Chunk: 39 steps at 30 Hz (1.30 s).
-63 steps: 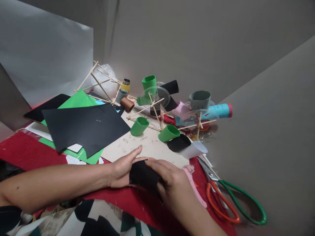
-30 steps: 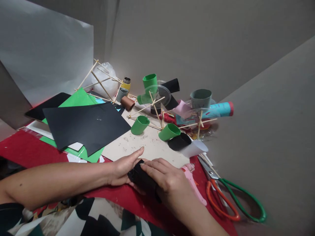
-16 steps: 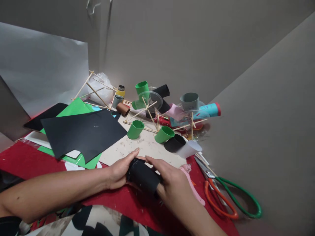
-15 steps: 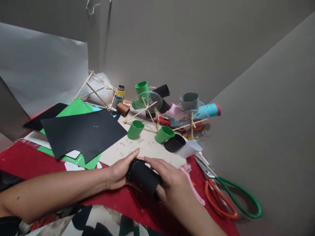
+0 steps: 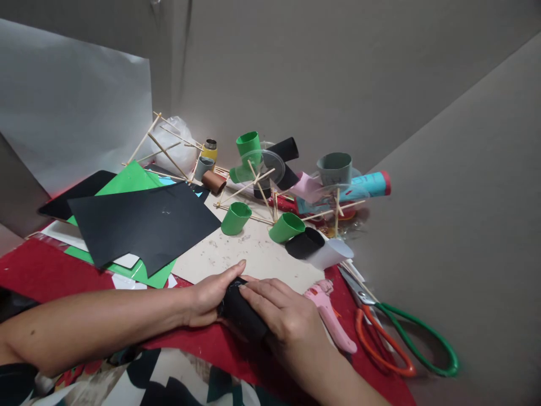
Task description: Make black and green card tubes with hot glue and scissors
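Observation:
A short black paper tube [image 5: 244,311] lies between my two hands, low over the red cloth in front of me. My left hand [image 5: 211,298] wraps around its far left end, thumb pointing up. The fingers of my right hand [image 5: 281,316] press along the tube's top and right side, covering its near end. Thin whitish marks, perhaps glue, show near the tube's left rim. Beyond the hands, green paper tubes [image 5: 235,219], a black tube [image 5: 304,244] and a white tube [image 5: 333,254] rest on a pale board [image 5: 211,248].
On the right lie a pink glue gun [image 5: 332,316] and large scissors [image 5: 363,296] with orange and green handles. Black card [image 5: 143,225] overlaps green sheets at left. Stick frames [image 5: 256,179] with clear discs stand behind, near a blue roll [image 5: 369,186] and a yellow bottle [image 5: 210,150].
My right hand has slid up and over the black tube, its fingers now lying across the top. The left hand keeps its hold. The whole view has shifted slightly.

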Each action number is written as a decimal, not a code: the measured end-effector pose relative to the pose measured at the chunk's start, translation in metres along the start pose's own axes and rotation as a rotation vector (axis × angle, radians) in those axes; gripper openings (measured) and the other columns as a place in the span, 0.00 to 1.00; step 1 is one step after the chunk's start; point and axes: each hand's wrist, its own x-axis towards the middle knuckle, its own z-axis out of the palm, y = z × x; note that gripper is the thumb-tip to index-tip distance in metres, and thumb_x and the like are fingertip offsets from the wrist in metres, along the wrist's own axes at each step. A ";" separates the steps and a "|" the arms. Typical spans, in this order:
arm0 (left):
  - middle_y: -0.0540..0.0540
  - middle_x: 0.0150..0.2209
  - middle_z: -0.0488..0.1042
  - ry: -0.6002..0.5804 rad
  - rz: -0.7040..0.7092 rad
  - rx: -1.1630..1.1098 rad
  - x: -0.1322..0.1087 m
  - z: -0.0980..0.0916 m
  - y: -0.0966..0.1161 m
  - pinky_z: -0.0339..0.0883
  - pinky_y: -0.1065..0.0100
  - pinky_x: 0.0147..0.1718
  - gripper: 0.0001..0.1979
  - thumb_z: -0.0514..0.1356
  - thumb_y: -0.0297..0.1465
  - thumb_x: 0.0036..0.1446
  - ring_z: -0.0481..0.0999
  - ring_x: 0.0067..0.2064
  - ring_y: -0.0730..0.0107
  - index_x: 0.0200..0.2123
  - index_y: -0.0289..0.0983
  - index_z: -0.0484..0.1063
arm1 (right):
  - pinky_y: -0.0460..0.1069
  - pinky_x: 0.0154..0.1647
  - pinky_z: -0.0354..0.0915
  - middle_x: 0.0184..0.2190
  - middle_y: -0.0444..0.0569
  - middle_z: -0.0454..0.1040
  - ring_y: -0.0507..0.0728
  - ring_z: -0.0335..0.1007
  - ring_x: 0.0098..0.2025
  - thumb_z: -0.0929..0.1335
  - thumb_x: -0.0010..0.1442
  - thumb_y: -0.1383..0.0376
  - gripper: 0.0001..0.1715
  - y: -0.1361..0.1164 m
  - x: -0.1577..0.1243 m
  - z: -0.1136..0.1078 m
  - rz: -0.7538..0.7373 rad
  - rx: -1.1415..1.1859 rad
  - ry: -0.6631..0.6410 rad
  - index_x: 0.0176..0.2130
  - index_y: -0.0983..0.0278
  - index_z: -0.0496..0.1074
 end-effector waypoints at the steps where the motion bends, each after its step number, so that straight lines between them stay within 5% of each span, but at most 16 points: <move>1: 0.49 0.22 0.74 0.017 -0.002 0.004 0.000 0.000 -0.001 0.63 0.73 0.20 0.27 0.60 0.57 0.52 0.75 0.23 0.68 0.32 0.36 0.71 | 0.54 0.40 0.77 0.41 0.57 0.82 0.60 0.77 0.41 0.59 0.60 0.82 0.23 0.000 -0.001 0.002 0.003 -0.003 0.003 0.46 0.69 0.76; 7: 0.46 0.25 0.76 -0.002 -0.045 0.032 0.000 -0.003 0.002 0.68 0.68 0.24 0.31 0.57 0.60 0.52 0.75 0.26 0.66 0.37 0.35 0.74 | 0.54 0.40 0.77 0.43 0.56 0.81 0.61 0.77 0.42 0.62 0.54 0.81 0.25 0.008 -0.008 0.006 0.082 0.072 0.012 0.47 0.66 0.76; 12: 0.45 0.37 0.79 0.024 0.065 0.017 -0.007 0.005 0.014 0.71 0.61 0.37 0.32 0.54 0.57 0.59 0.77 0.38 0.61 0.54 0.40 0.72 | 0.54 0.40 0.76 0.38 0.52 0.82 0.60 0.79 0.39 0.61 0.47 0.79 0.28 0.016 -0.008 -0.001 0.374 0.158 -0.015 0.44 0.63 0.77; 16: 0.44 0.38 0.79 0.080 0.128 -0.002 -0.009 0.011 0.015 0.70 0.64 0.35 0.27 0.55 0.52 0.61 0.77 0.37 0.62 0.55 0.40 0.72 | 0.57 0.42 0.76 0.40 0.55 0.82 0.63 0.80 0.40 0.61 0.46 0.78 0.30 0.014 -0.005 -0.004 0.491 0.137 -0.099 0.46 0.66 0.77; 22: 0.48 0.27 0.77 0.087 0.107 -0.027 -0.003 0.006 0.009 0.69 0.69 0.28 0.23 0.57 0.50 0.61 0.74 0.28 0.68 0.39 0.35 0.76 | 0.58 0.45 0.76 0.48 0.58 0.79 0.63 0.77 0.47 0.61 0.46 0.79 0.35 0.008 -0.008 -0.008 0.276 0.059 -0.014 0.53 0.68 0.73; 28: 0.45 0.33 0.79 -0.009 0.060 -0.032 -0.005 0.005 0.006 0.69 0.68 0.33 0.25 0.55 0.51 0.62 0.77 0.33 0.67 0.48 0.37 0.76 | 0.55 0.40 0.77 0.43 0.58 0.81 0.62 0.78 0.43 0.61 0.48 0.82 0.31 0.001 -0.005 -0.005 0.148 -0.024 0.007 0.47 0.68 0.76; 39: 0.43 0.35 0.80 -0.028 0.012 -0.035 -0.005 0.001 0.001 0.68 0.67 0.34 0.28 0.50 0.51 0.65 0.77 0.33 0.66 0.53 0.36 0.74 | 0.54 0.40 0.78 0.39 0.59 0.82 0.61 0.79 0.41 0.60 0.53 0.82 0.26 -0.001 -0.007 0.009 0.138 0.016 0.049 0.45 0.70 0.77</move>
